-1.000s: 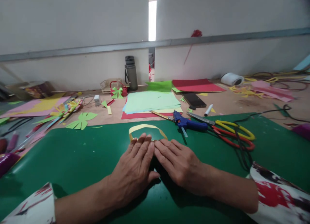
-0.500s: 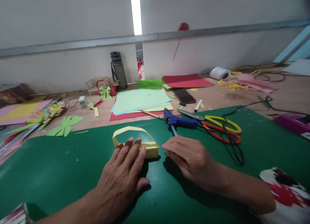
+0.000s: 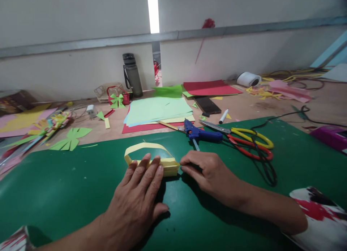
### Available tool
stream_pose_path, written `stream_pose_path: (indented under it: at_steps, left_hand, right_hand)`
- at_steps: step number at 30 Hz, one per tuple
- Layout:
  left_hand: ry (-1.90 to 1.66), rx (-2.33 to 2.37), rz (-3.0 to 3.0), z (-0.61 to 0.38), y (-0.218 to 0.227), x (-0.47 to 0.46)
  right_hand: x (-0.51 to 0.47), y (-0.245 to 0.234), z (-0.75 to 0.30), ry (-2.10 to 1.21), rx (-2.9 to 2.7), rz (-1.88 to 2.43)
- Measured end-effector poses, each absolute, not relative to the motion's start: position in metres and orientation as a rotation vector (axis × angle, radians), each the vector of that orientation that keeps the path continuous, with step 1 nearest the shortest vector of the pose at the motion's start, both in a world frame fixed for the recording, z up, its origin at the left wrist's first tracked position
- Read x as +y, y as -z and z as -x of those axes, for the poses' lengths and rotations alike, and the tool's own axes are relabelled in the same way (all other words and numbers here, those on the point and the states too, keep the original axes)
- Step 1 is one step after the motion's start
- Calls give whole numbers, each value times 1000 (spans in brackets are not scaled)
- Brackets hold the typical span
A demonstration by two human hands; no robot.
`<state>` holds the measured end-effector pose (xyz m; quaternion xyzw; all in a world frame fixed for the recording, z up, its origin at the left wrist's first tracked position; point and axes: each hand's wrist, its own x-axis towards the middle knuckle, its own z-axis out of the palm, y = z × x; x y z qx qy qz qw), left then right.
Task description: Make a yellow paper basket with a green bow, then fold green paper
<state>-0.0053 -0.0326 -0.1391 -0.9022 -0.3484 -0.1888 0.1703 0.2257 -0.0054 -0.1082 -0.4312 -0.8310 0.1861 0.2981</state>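
Left of the blue plastic glue gun (image 3: 204, 135), and nearer, sits a folded yellow paper form (image 3: 170, 169) with a looped strip handle. The left hand (image 3: 135, 198) lies flat on it, fingers slightly apart; the right hand's (image 3: 213, 171) bent fingers reach its end, pinching or not I cannot tell.

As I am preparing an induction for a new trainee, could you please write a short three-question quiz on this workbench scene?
1. Which hand lies across the yellow paper handbag? A) left; B) right; C) both.
2. True or false: the water bottle stands farther back than the blue glue gun.
3. Fill in: in the picture, the handles of the scissors lie to the ____ of the blue glue gun.

Key: 1. A, the left hand. 2. True. 3. right.
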Motion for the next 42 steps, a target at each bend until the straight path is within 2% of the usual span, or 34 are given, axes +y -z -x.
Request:
stream_pose_path:
  at_steps: [8, 20, 28, 30, 34, 36, 39, 42]
  left_hand:
    - [605, -963, 2569, 5, 136, -31]
    - [585, -1009, 2637, 5, 135, -22]
    - [578, -972, 2629, 2, 134, -15]
    - [590, -1003, 2637, 2, 134, -13]
    - [680, -1000, 2705, 3, 136, -8]
    - [764, -996, 2738, 3, 137, -6]
    - [846, -996, 2789, 4, 139, -4]
    - [901, -993, 2853, 6, 139, -2]
  right_hand:
    - [-4, 99, -226, -615, -2253, 1031]
    - [-3, 94, -222, -714, -2155, 1208]
    - [4, 96, -215, -878, -1903, 1355]
    - [3, 95, -214, -735, -1941, 1278]
    - [-2, 96, -213, -187, -2203, 932]
    - [-2, 100, -214, -47, -2299, 900]
    - [0, 105, -213, -43, -2349, 980]
    - [2, 103, -212, -188, -2314, 1022]
